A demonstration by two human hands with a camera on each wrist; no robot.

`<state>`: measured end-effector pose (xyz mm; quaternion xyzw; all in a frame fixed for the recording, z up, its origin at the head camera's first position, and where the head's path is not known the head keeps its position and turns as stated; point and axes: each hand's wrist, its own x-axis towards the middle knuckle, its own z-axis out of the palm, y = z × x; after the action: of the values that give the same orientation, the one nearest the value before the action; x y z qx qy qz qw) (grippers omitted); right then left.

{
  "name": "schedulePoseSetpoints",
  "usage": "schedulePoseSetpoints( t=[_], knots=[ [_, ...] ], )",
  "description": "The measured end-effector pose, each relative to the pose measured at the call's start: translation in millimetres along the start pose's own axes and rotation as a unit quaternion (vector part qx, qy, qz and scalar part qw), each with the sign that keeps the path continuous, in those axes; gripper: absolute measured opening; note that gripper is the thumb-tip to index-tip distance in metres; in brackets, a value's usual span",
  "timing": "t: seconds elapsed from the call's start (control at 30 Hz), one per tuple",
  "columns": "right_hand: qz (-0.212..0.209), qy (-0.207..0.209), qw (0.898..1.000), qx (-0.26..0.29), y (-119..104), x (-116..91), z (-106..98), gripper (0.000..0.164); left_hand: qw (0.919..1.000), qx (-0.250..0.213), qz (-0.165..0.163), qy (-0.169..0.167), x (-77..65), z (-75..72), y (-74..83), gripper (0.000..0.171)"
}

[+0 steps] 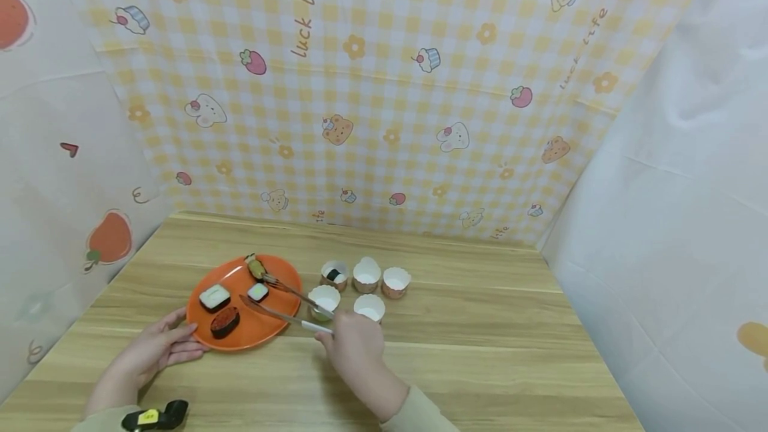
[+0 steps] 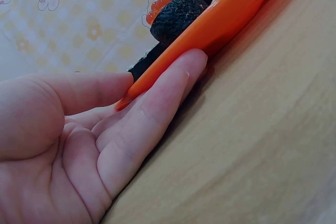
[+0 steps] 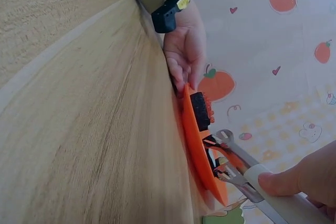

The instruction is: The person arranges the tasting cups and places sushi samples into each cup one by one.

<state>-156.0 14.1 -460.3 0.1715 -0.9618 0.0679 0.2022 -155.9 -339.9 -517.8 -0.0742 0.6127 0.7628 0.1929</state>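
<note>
My left hand [image 1: 159, 345] holds the near left rim of an orange plate [image 1: 258, 331], thumb over the edge and fingers underneath. In my right hand [image 1: 360, 345] is a pair of metal tongs [image 3: 241, 156] with white handles, reaching left over the plate. Their spread tips stand either side of a small sushi roll [image 1: 258, 292] with a green centre. Also on the plate lie a roe sushi [image 1: 225, 323], a larger white roll [image 1: 214, 297] wrapped in black, and a greenish-brown topped sushi [image 1: 256, 267] beside the upper tip. Part of my right fingers is hidden in the head view.
Several paper cups stand right of the plate. One back cup [image 1: 334, 283] contains a black and white piece; a front cup [image 1: 324, 295] shows something green low down. Another cup [image 1: 369, 307] is beside my right hand. Patterned cloth [image 1: 372, 99] hangs behind the wooden table [image 1: 480, 325].
</note>
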Motion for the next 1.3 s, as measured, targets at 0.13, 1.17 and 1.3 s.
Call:
schedulePoseSetpoints(
  t=[0.13,1.17,1.3],
  knots=[
    [0.01,-0.022,1.0,-0.01,-2.3,1.7,0.4,0.046,1.0,0.003,0.001,0.002,0.1,0.8,0.1,0.081],
    [0.033,-0.049,0.998,-0.032,-5.9,5.8,3.8,0.042,1.0,0.002,0.0,0.003,-0.2,0.3,-0.5,0.083],
    [0.03,-0.046,0.998,-0.028,-4.2,6.2,5.4,0.041,1.0,0.003,0.0,0.009,-0.4,1.3,-0.2,0.082]
  ],
)
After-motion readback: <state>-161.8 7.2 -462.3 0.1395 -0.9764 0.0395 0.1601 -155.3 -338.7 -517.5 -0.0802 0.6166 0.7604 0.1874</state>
